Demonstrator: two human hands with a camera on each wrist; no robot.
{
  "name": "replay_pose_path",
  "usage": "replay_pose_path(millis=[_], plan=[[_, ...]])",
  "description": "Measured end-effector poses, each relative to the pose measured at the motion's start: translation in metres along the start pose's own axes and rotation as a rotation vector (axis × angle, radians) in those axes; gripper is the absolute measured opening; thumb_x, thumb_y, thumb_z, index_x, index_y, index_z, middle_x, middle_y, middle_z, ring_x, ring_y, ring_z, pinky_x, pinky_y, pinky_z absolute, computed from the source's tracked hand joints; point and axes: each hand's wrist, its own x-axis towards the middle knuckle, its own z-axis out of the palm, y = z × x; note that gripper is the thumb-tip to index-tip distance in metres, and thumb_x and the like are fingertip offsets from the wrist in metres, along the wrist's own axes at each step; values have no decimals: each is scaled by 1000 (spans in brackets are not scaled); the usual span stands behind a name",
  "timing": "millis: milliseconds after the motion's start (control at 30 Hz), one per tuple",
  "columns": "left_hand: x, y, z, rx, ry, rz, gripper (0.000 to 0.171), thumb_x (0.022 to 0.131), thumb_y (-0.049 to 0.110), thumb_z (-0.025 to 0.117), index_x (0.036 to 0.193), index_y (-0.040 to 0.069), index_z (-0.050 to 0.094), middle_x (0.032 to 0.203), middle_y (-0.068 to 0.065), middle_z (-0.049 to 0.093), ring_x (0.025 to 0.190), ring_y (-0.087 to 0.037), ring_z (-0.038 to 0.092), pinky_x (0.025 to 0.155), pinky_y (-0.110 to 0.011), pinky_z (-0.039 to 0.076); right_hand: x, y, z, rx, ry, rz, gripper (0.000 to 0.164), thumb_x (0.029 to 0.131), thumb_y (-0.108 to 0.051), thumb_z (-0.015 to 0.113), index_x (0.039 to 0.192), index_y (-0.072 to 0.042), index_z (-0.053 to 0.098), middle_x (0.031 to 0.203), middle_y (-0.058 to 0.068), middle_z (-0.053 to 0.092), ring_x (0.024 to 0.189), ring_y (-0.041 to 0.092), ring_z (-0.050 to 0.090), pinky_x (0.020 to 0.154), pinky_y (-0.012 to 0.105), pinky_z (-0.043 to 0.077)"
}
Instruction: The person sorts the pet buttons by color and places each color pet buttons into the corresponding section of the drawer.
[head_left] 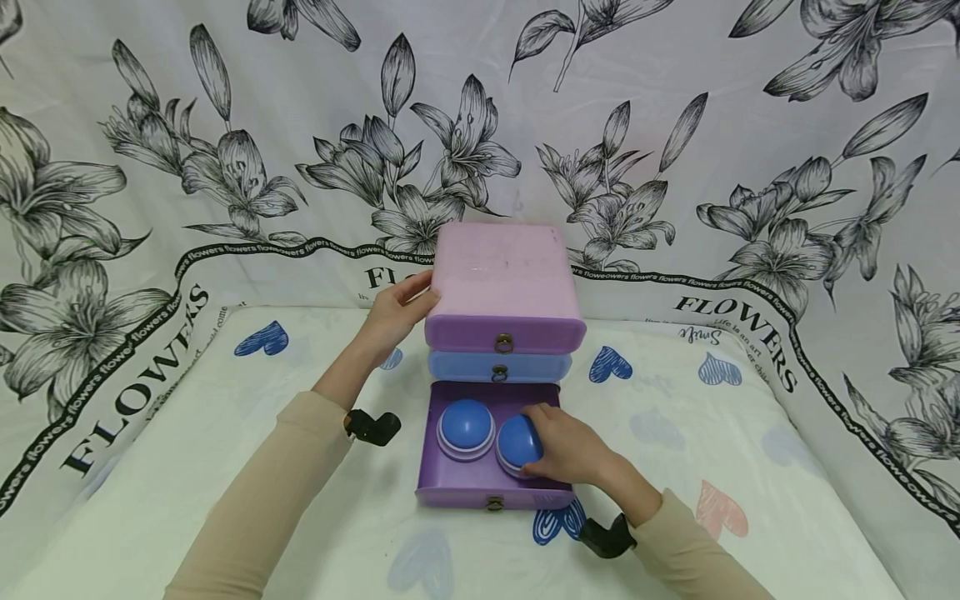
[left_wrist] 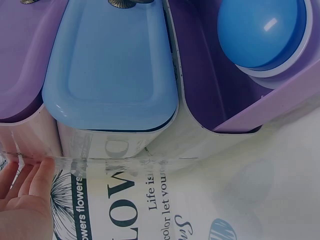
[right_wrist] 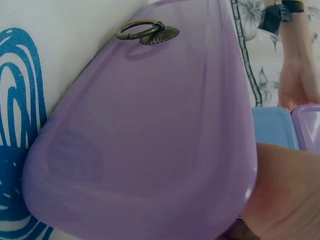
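A small drawer cabinet (head_left: 502, 271) with a pink top stands on the bed-like surface. Its bottom purple drawer (head_left: 495, 498) is pulled out, while the blue drawer (head_left: 450, 367) and upper purple drawer (head_left: 457, 333) are closed. Inside the open drawer sit two round white-based things with blue domes, a left one (head_left: 466, 425) and a right one (head_left: 517, 442). My right hand (head_left: 566, 442) grips the right blue-domed thing, thumb in front and fingers behind. Against the cabinet's upper left side rest the extended fingers of my left hand (head_left: 395, 315). The right wrist view hides the right fingers behind the drawer front.
A white cloth with printed hearts (head_left: 611, 364) lies under the cabinet. Behind it hangs a flower-printed curtain (head_left: 645, 50). Brass ring pulls (head_left: 504, 342) stick out from the drawer fronts. Black straps with dark modules (head_left: 372, 427) sit on both wrists.
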Motion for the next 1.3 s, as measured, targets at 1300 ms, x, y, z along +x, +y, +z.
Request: replay_pose_path(millis=[1300], plan=[[0, 4, -1, -1, 1, -24, 58, 91, 30, 58, 143, 16, 36, 147, -2, 34, 130, -20, 40, 104, -34, 40, -12, -16, -14, 90, 168, -77, 41, 85, -30, 66, 121, -14, 58, 117, -2, 58, 106, 13, 56, 90, 31, 51]])
